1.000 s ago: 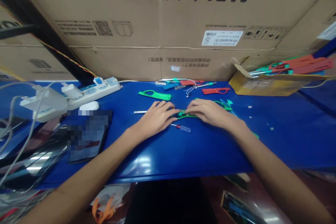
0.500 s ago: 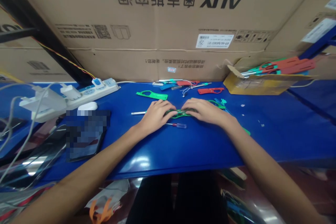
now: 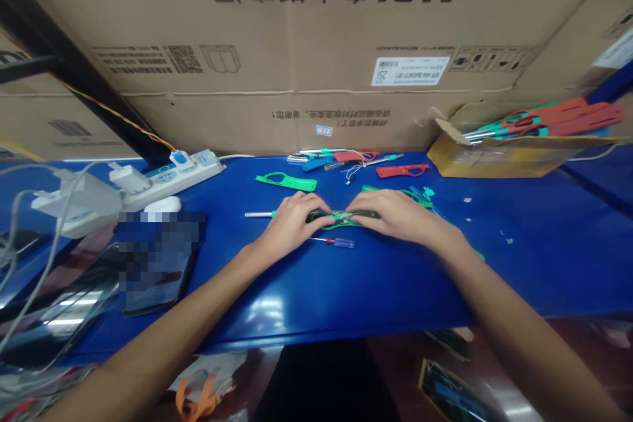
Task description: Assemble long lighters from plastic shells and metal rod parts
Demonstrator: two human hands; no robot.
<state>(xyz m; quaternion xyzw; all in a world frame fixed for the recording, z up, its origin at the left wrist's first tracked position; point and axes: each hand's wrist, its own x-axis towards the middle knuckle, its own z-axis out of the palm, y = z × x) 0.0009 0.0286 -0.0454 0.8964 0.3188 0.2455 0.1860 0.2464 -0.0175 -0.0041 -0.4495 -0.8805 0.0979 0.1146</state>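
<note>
Flat on the blue table lies a green gas lighter (image 3: 341, 218), its inner parts exposed and its metal tube (image 3: 258, 214) pointing left. My left hand (image 3: 297, 219) is closed around its tube end, thumb and fingers pinching the body. At the other end, my right hand (image 3: 393, 212) has its fingers closed on the lighter's handle; the fingers hide much of it. A small screwdriver (image 3: 341, 242) with a clear purplish handle lies just in front of the lighter. Behind my left hand rests a loose green handle shell (image 3: 287, 181).
Lighter parts and wires (image 3: 326, 159) lie along the back, beside a red shell (image 3: 403, 171). A cardboard box (image 3: 494, 158) of red and green lighters stands back right. On the left are a power strip (image 3: 173, 175), white earbud case (image 3: 164, 204) and phone (image 3: 158, 277).
The view has shifted slightly. Both hands stay on the lighter, and my right hand sits slightly further right along it, uncovering a green piece behind it.
</note>
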